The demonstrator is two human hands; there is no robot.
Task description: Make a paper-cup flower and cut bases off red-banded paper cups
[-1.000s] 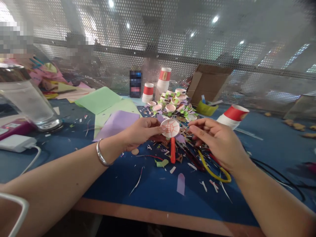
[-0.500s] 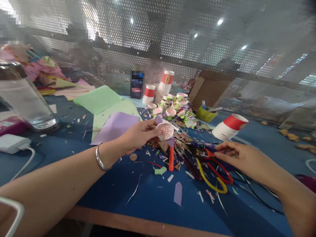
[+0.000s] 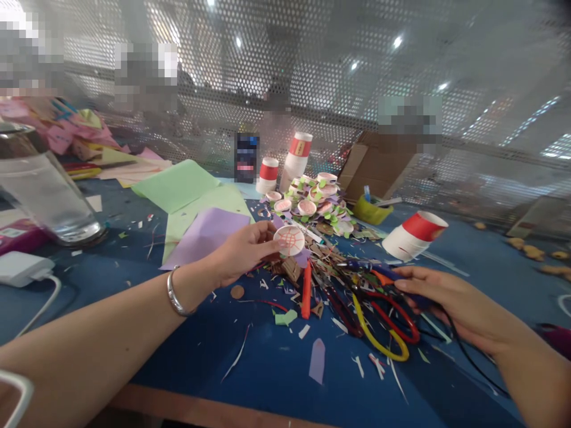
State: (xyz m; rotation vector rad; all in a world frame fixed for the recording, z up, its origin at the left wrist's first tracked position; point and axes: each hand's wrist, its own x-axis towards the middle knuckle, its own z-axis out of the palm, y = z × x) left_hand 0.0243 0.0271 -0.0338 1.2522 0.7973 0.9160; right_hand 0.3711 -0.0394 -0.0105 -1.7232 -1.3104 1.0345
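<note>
My left hand [image 3: 236,252] pinches a small round white paper disc [image 3: 289,239] with a red web pattern, held above a heap of paper scraps. A bracelet is on that wrist. Lower right, my right hand [image 3: 450,303] lies on the table. Its fingers curl around the dark body of a purple corded tool [image 3: 379,273] with an orange tip, whose black cord runs off to the right. Scissors with red and yellow handles [image 3: 388,336] lie just left of that hand. A red stick [image 3: 306,291] lies below the disc.
A pile of finished discs with green bits [image 3: 312,199] sits behind, with upright red-and-white paper cups [image 3: 297,154] and a tipped cup [image 3: 414,235]. Purple paper [image 3: 205,235] and green paper [image 3: 178,181] lie left, beside a glass jar [image 3: 44,190] and white charger [image 3: 20,267]. Cardboard box [image 3: 370,160] at back.
My right hand left the disc, dropped to the right onto the table and closed round the corded tool. My left hand kept the disc, shifting slightly left.
</note>
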